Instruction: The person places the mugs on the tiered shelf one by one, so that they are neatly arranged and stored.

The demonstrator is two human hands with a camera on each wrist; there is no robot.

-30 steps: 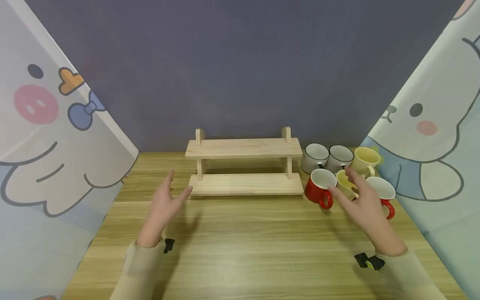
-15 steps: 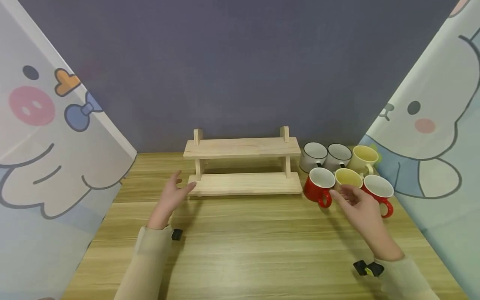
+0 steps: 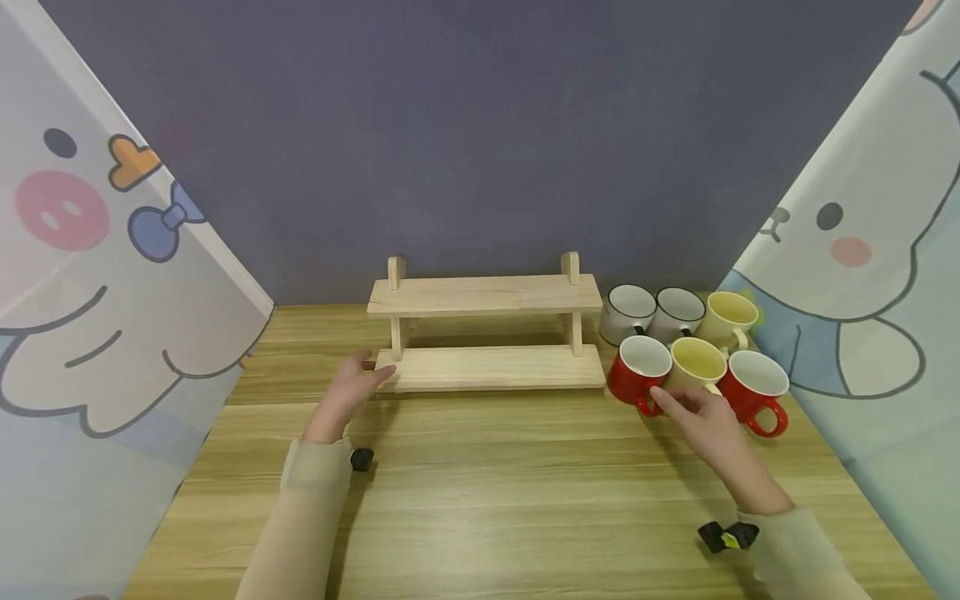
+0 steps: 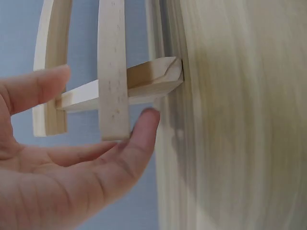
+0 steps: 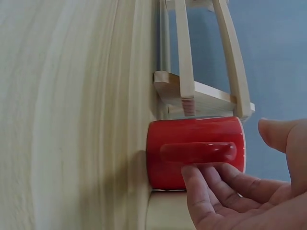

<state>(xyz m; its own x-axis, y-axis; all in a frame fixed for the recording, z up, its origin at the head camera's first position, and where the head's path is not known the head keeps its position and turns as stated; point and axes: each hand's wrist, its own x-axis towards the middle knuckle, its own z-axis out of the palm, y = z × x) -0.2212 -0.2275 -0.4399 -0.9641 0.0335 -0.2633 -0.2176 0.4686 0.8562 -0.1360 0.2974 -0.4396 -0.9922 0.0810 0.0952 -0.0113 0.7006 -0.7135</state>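
Note:
At the left end of a two-tier wooden shelf (image 3: 491, 367), my left hand (image 3: 348, 396) has its fingertips right at the end of the lower board (image 4: 113, 96), thumb spread away. A red mug (image 3: 627, 385) with a white inside stands by the shelf's right end, upright. My right hand (image 3: 708, 429) reaches to its handle (image 5: 196, 152). In the right wrist view the fingertips (image 5: 193, 175) lie along the handle's side, while the thumb (image 5: 276, 134) stands apart above the rim. Behind that hand is a yellow mug (image 3: 699, 360), its lower front partly covered.
Another red mug (image 3: 756, 375) stands to the right of the yellow one. In the back row are two white mugs (image 3: 618, 327) with dark rims and a second yellow mug (image 3: 729, 312). A grey wall (image 3: 480, 150) rises behind the wooden table (image 3: 480, 492).
My left hand has moved right and forward to the shelf's left end. My right hand has come down and left from above the mugs to the front red mug's handle. The mugs have stayed put.

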